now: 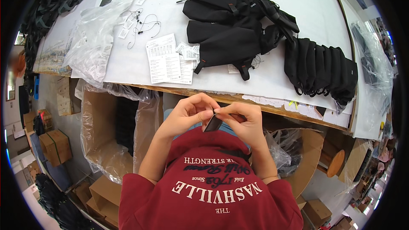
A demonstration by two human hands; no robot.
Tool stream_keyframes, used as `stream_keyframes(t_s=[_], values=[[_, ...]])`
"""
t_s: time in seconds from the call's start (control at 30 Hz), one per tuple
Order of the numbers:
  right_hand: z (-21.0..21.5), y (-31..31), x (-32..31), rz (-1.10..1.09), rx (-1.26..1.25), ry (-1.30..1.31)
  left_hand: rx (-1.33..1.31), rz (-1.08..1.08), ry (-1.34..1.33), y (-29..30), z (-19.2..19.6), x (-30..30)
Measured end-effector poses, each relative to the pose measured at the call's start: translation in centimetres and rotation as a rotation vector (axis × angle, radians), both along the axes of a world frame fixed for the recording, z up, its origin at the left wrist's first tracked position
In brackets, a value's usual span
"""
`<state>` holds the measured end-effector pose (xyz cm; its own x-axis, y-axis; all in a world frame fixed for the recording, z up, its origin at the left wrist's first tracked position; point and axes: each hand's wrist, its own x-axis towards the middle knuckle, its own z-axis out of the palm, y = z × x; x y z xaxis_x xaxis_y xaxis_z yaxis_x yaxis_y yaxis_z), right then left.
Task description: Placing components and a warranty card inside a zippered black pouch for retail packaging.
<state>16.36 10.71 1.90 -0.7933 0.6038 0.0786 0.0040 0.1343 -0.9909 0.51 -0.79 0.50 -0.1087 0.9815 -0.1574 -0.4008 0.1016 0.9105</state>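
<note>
At the centre of the frame, just below the tabletop (128, 66) edge, the left hand (185, 113) and right hand (245, 121) pinch a small dark flat tag (213, 123) between fingertips, each grip pressed together on it. Holding it by its edges close to the body seems best; black pouches (230, 30) wait at upper centre.

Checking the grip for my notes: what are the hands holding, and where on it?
Both hands, left hand and right hand, pinch a small dark card by its upper end.
</note>
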Motion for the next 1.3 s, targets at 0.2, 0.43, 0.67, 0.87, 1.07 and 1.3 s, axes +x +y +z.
stream_keyframes(t_s=[0.2, 0.43, 0.67, 0.87, 1.07, 1.3], values=[[-0.4, -0.4, -0.2, -0.039, 0.115, 0.001, -0.039, 0.094, -0.028, 0.3, 0.5, 0.5], [-1.4, -1.1, -0.6, -0.123, -0.094, 0.066, 0.002, 0.232, 0.011, 0.6, -0.1, 1.0], [-1.7, -0.7, -0.8, -0.045, 0.031, -0.106, -0.035, 0.372, 0.335, 3.1, -4.8, -1.7], [-2.9, -0.7, -0.2, -0.091, -0.055, -0.139, -0.201, 0.436, 1.277, 3.9, -7.2, -3.6], [-4.0, -0.6, 0.7, -0.238, -0.096, -0.175, 0.002, 0.222, 1.153, 3.6, -2.6, -1.7], [-4.2, -1.4, 0.3, -0.322, 0.120, -0.199, -0.202, 0.117, 0.226, 2.8, -2.2, 0.3]])
